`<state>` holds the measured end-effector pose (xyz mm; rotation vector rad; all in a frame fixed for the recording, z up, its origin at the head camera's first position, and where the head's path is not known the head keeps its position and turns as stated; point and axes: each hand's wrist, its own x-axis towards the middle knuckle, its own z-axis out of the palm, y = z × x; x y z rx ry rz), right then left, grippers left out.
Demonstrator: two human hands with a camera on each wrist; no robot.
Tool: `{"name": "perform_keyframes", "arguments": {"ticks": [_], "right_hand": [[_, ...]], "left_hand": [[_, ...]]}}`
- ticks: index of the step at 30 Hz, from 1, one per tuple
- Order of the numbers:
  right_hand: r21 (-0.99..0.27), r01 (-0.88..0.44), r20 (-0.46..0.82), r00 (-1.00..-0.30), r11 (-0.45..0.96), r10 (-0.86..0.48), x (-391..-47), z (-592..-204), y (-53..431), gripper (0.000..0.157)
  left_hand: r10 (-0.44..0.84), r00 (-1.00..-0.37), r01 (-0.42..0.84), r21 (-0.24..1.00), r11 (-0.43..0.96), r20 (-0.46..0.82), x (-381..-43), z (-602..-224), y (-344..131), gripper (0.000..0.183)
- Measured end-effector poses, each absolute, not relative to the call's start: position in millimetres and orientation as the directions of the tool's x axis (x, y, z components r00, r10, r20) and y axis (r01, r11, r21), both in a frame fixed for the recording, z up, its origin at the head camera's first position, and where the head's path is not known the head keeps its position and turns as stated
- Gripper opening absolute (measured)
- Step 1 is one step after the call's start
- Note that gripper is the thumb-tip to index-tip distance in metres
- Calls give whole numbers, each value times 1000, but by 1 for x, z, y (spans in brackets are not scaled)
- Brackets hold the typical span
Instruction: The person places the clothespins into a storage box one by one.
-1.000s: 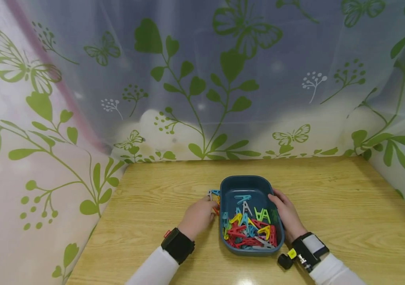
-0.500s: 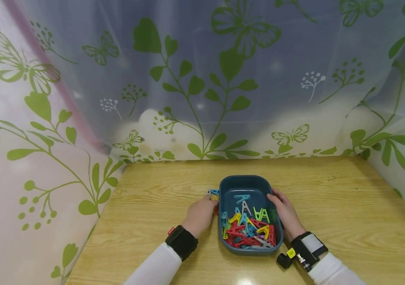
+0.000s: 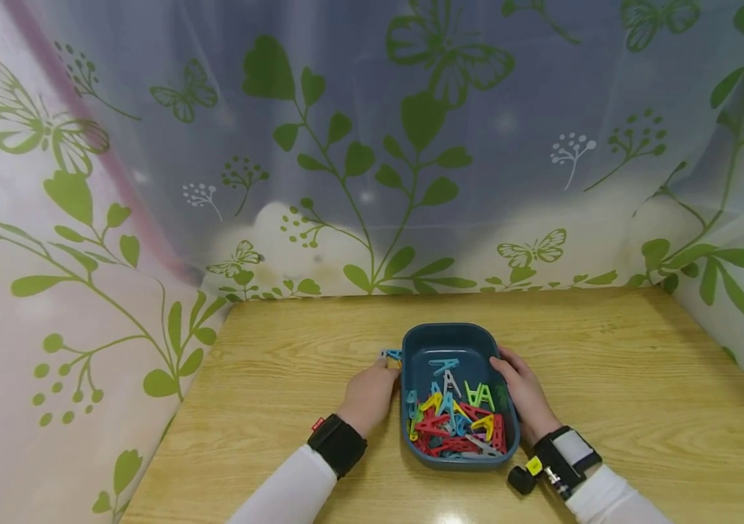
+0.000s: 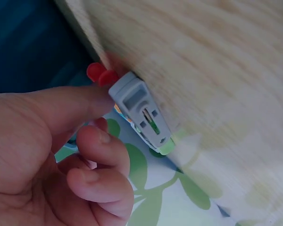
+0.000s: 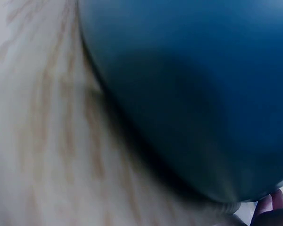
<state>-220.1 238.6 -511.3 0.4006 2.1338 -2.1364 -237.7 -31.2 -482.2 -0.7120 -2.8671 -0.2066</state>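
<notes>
A dark blue plastic box [image 3: 450,340] stands on the table, its near half filled with clothespins [image 3: 457,429] in red, yellow, blue, green and grey. My right hand [image 3: 529,397] grips its right side, thumb over the rim and fingers along the outer wall. My left hand [image 3: 370,397] is close beside the box's left wall, its fingers curled around a small cluster of clothespins. At its fingertips in the left wrist view is a grey clothespin [image 4: 142,113], with a red clothespin [image 4: 102,75] behind it. A blue clothespin [image 3: 393,354] shows past the hand; the rest is hidden.
The wooden table [image 3: 300,342] extends to both sides of the box. A curtain [image 3: 372,145] printed with leaves and butterflies hangs along the table's back and sides. Black straps [image 3: 338,445] with cameras circle both wrists.
My left hand has shifted slightly right, toward the box, and covers more of the orange and red clothespins there. My right hand stays on the box, which has hardly moved.
</notes>
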Motion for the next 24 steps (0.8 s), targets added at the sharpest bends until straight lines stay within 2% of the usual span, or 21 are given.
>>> {"name": "perform_keyframes", "arguments": {"ticks": [12, 24], "right_hand": [[-966, 256, -256, -960, -13, 114, -220, -509, 238, 66], [-964, 264, -265, -958, -26, 112, -220, -511, 239, 66]], "left_hand": [[414, -888, 432, 55, 900, 200, -242, -488, -30, 17], [422, -869, 456, 85, 886, 258, -241, -489, -37, 15]]}}
